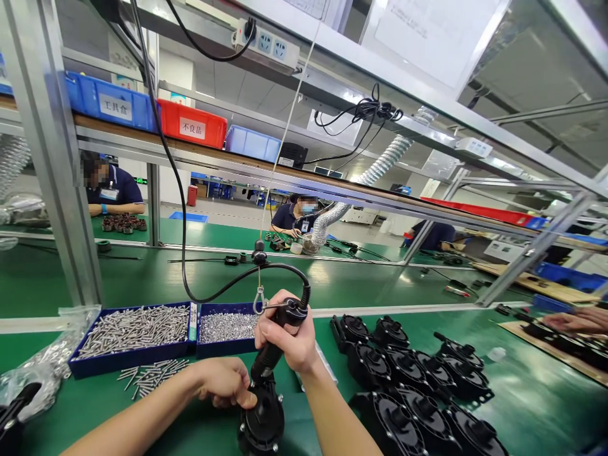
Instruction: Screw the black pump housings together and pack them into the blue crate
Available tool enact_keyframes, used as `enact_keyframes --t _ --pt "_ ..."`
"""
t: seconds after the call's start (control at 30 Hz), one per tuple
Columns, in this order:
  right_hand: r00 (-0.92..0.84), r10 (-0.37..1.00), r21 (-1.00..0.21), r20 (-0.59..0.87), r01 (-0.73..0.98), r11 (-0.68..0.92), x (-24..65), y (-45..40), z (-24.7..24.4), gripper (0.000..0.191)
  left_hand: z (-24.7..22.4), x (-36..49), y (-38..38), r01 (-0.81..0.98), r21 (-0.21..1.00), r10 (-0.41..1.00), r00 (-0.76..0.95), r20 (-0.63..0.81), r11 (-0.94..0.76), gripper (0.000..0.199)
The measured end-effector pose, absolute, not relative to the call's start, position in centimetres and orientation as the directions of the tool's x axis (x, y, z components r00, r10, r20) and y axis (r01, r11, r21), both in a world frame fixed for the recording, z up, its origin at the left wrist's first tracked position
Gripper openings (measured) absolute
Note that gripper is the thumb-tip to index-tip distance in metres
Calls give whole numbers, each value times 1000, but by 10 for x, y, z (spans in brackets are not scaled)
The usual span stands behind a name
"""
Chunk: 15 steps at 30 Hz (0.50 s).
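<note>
My right hand is wrapped round a black electric screwdriver, which hangs from a cord and points down. Its tip meets the upper edge of a black round housing on the green bench. At the housing's upper left, my left hand is closed with its thumb and fingers on the part's edge; the exact grip is partly hidden. Silver screws show round the housing's rim. Behind my left hand lie loose long screws, beside a blue tray of long screws and a blue tray of small nuts.
Several black housings stand on the right. A plastic bag lies at the left. A black cable loops above the bench. Another person's hands work at the far right; other people sit across the bench.
</note>
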State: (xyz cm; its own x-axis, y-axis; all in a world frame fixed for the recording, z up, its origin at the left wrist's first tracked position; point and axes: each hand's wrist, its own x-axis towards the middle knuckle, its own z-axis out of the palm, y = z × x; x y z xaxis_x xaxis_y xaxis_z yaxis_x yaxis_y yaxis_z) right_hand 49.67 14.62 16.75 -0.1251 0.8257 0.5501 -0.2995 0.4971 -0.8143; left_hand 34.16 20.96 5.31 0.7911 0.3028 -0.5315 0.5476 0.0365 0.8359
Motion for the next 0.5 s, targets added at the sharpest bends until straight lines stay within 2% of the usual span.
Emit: enact_keyframes --t 0.17,0.33,0.5 --pt "-241 814 -844 528 -256 472 499 146 167 31 55 342 208 535 844 298 801 -519 31 49" --pt "-230 827 -845 513 -301 441 499 149 156 38 55 341 206 538 843 315 796 -517 22 51" --pt "-238 838 -865 492 -241 440 499 148 161 36 57 338 206 550 835 327 787 -523 14 50"
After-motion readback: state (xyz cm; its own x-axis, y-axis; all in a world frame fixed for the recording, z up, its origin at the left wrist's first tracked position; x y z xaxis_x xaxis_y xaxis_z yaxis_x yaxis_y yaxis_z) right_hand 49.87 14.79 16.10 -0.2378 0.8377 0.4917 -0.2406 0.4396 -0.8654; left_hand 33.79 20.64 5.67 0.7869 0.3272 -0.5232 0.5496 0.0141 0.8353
